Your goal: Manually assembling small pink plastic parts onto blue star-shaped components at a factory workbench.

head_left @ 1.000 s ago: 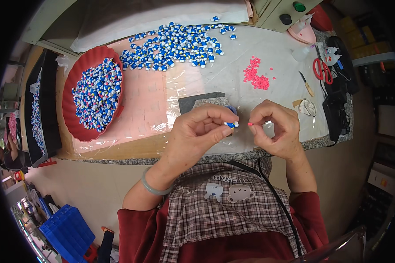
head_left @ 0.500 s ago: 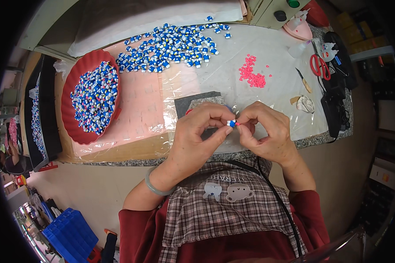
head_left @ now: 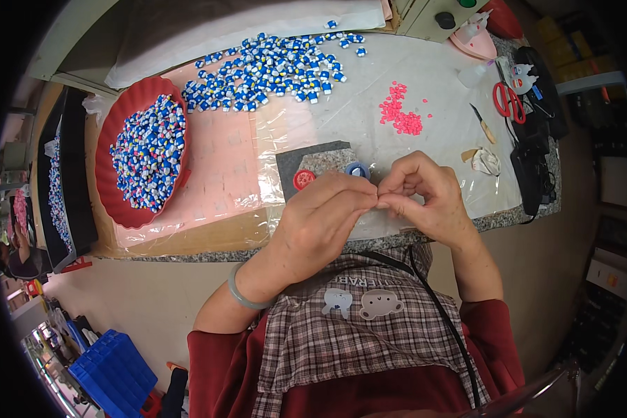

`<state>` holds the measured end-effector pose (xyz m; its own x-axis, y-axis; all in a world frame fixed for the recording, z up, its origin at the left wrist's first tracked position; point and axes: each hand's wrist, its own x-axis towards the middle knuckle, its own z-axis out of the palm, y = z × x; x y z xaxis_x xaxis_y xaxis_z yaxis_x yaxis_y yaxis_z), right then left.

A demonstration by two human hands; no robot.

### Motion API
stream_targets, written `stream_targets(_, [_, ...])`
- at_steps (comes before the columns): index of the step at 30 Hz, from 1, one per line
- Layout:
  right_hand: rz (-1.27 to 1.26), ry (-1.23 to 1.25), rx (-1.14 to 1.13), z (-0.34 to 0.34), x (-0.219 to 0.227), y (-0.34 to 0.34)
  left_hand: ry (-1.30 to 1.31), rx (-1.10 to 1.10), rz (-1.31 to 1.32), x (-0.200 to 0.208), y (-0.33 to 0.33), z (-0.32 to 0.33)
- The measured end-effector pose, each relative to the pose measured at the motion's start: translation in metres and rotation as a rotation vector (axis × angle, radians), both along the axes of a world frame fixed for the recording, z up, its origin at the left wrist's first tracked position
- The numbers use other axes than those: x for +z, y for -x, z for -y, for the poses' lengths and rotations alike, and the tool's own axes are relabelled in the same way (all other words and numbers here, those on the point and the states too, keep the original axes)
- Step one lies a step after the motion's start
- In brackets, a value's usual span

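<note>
- Vs half a second ago: both hands sit closer together, fingertips now pressed tip to tip at frame centre; the small blue-white piece seen between them earlier is now hidden by the fingers.
- Left hand (head_left: 320, 223) curled, thumb and forefinger pinched; right hand (head_left: 425, 198) curled the same way. Cannot tell what they grip.
- One red oval tray (head_left: 111, 146) at left, heaped with blue-white pieces, too many to count.
- One loose spread of blue-white pieces (head_left: 272, 70) at upper centre, uncounted.
- One small pile of pink beads (head_left: 400, 115) upper right of centre.
- One grey pad (head_left: 313, 164) just above the hands, with one red cap (head_left: 304, 180) and one blue ring (head_left: 356, 169) on it.
- One pair of red scissors (head_left: 508, 101) at upper right.
- One green bangle (head_left: 244, 296) on the left wrist.
</note>
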<state>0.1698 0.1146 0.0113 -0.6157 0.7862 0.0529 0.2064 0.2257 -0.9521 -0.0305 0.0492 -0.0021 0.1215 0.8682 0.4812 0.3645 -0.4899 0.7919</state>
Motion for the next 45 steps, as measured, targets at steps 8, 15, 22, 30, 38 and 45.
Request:
stream_targets(8, [0.033,-0.014,-0.028,0.002,-0.004,-0.002,-0.031,-0.068,-0.03,0.001,0.003,-0.003])
stream_targets(15, [0.301,-0.257,-0.18,-0.013,-0.01,-0.029,-0.002,0.425,-0.11,0.015,0.068,0.002])
stream_targets(22, [0.401,-0.491,-0.391,-0.045,-0.034,-0.043,-0.104,0.973,-0.896,0.018,0.169,0.013])
stream_targets(30, [0.474,-0.59,-0.263,-0.053,-0.036,-0.041,-0.136,0.486,-0.667,0.002,0.096,-0.041])
stream_targets(38, [0.506,-0.493,-0.183,-0.05,-0.025,-0.039,-0.139,0.256,-0.597,-0.024,0.067,-0.112])
stream_targets(45, [0.515,-0.601,-0.105,-0.05,-0.024,-0.045,-0.108,0.186,-0.543,-0.028,0.063,-0.125])
